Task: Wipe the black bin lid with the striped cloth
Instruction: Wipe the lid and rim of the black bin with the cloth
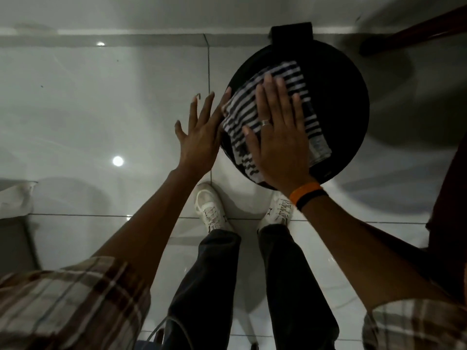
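Round black plastic bin lid (336,102) sits on the bin at right of centre, on a glossy white tile floor (101,109), hinge tab at the far edge. Folded black-and-white striped cloth (255,107) lies flat on the lid's left half, long axis running near-to-far with a slight lean to the right. Right hand (278,137) is on top of the cloth, palm down, fingers spread and pressing flat, not pinching; ring on one finger, orange and black bands at the wrist. Left hand (202,132) is just left of the lid, fingers splayed wide, fingertips at the lid's left rim near the cloth edge; contact hard to confirm, holds nothing. Right hand is the working one. Uncovered lid surface lies to the right and far side of that hand, so the next stroke likely goes that way. White sneakers (212,210) stand near the bin base.
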